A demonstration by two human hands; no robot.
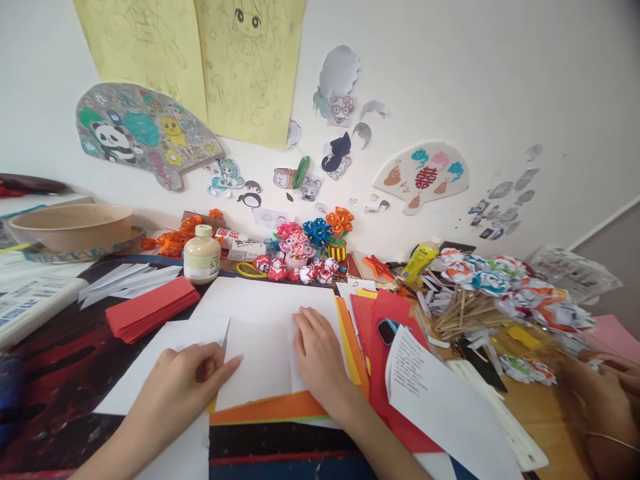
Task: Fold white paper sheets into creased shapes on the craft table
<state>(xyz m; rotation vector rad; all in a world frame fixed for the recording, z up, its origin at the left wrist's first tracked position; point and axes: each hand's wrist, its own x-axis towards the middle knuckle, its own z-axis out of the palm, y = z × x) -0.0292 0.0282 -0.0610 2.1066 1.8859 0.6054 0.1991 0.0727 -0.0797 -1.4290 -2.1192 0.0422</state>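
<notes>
Left hand lies on the white paper sheet at its left side, thumb and fingers pinching a folded flap edge. Right hand is flat, fingers spread, pressing down on the same sheet right of centre; not gripping anything. Sheet sits mid-bench on top of orange paper and red paper. Stack of red strips just left of it, cream bottle behind. Paper flowers in a small pot further back near the wall. Bundle of wooden sticks to the right. Another person's hand at far right edge, well apart.
</notes>
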